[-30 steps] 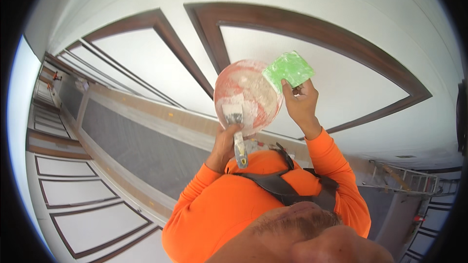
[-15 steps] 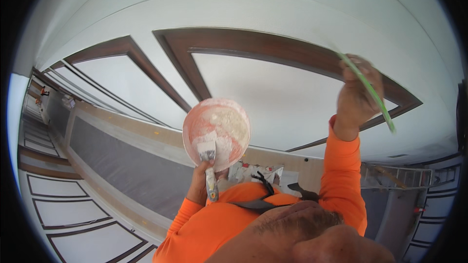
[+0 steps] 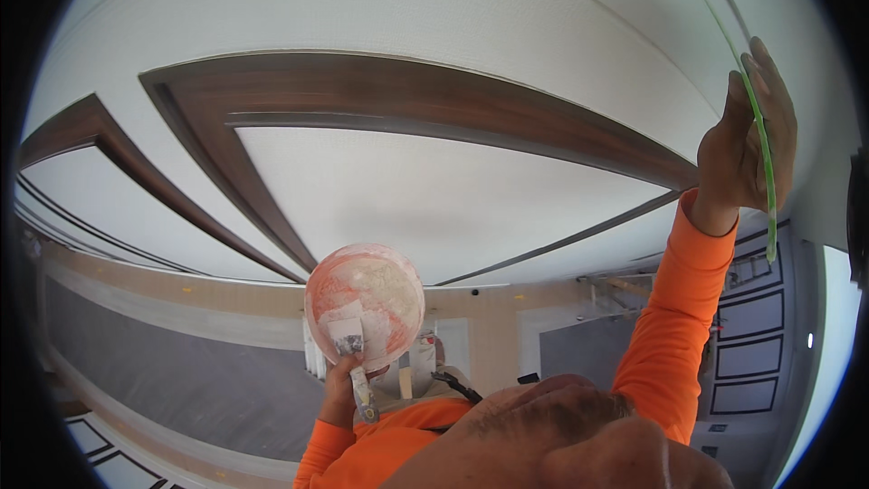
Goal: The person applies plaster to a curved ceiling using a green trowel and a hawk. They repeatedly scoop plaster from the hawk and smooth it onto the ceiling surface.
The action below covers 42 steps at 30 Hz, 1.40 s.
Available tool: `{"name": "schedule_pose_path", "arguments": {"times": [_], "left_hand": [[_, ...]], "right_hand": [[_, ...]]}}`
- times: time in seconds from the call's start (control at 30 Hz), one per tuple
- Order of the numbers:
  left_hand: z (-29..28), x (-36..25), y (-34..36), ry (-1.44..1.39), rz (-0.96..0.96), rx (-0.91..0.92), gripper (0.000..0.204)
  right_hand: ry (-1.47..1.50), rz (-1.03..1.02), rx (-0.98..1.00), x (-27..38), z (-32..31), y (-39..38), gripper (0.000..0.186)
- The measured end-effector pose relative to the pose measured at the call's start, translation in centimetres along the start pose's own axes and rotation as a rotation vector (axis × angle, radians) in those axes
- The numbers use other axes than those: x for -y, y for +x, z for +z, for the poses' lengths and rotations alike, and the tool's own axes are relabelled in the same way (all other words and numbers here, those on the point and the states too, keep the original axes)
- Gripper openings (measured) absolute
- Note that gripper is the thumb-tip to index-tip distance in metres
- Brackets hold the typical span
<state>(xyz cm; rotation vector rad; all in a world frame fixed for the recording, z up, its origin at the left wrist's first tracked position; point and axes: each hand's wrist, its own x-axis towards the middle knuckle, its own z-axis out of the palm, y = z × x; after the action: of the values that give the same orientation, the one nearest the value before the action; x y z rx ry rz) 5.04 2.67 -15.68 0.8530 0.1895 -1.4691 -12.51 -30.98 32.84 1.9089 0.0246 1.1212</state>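
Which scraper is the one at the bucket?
The speckled-handled scraper, in the left hand; the green scraper is up in the right hand, well away from the bucket.

Fisheye view from the head, looking down, hands [image 3: 735, 152] near

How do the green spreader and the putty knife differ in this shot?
The green spreader shows edge-on as a thin line, while the putty knife shows its flat face. The green spreader is raised in the right hand; the putty knife is lower, in the left hand, its blade over the pink bucket. The putty knife has a distinct handle; none shows on the green spreader. Both are hand-held.
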Motion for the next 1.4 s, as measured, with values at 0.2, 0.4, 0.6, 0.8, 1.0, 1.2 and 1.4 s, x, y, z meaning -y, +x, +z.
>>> {"name": "schedule_pose_path", "arguments": {"times": [0.2,0.4,0.6,0.8,1.0,1.2,1.4], "left_hand": [[-1.7,0.5,0.8,0.011,0.055,-0.019,0.074],[-1.9,0.6,0.8,0.056,0.008,0.009,0.065],[-0.4,-0.8,-0.2,0.033,0.021,0.063,0.069],[0.6,-1.4,-0.5,0.018,0.07,0.083,0.071],[1.6,-2.3,-1.2,0.008,0.026,0.083,0.071],[1.9,-1.8,-0.9,-0.043,0.13,0.033,0.07],[2.9,-2.4,-1.5,-0.038,0.154,0.023,0.071]], "right_hand": [[0.089,-0.014,-0.084,0.1,1.5,-0.1,0.021],[-0.258,-0.031,0.024,1.2,1.0,2.1,0.025],[-0.316,-0.055,-0.048,-0.9,0.2,4.7,0.024],[-0.333,-0.077,-0.04,-0.8,0.2,5.6,0.022],[-0.353,-0.038,0.005,-0.7,-0.2,5.8,0.021],[-0.38,-0.016,0.01,-1.2,-0.6,5.0,0.019],[-0.397,-0.016,-0.019,-2.0,-1.2,4.6,0.018]]}}
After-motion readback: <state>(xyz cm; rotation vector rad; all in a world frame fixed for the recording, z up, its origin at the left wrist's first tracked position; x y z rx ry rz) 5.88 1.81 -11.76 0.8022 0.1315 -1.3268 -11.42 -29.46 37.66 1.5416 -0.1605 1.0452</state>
